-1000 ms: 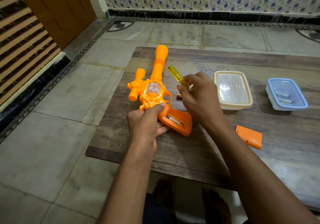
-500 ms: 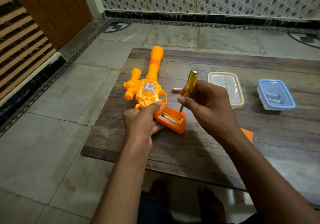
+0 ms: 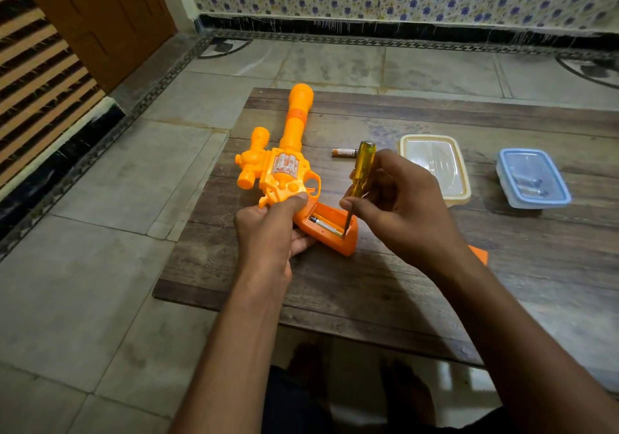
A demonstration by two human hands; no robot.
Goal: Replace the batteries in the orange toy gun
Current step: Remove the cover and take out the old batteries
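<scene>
The orange toy gun [image 3: 284, 165] lies on the low wooden table [image 3: 368, 283], barrel pointing away. My left hand [image 3: 271, 229] grips it where the body meets the handle. The handle's battery compartment is open upward with a battery [image 3: 326, 226] inside. My right hand [image 3: 398, 209] holds a yellow-handled screwdriver [image 3: 361, 169] nearly upright, its tip down in the compartment at the battery's near end. A loose battery [image 3: 343, 152] lies on the table beyond the screwdriver. The orange compartment cover [image 3: 479, 254] peeks out behind my right forearm.
A cream-lidded clear container [image 3: 435, 169] sits right of my right hand. A blue-rimmed container [image 3: 532, 177] holding small items stands further right. Tiled floor surrounds the table; a wooden door and slatted panel are at the left.
My right hand turned the screwdriver from pointing away to upright and lowered its tip into the open compartment. The left hand kept its grip on the gun.
</scene>
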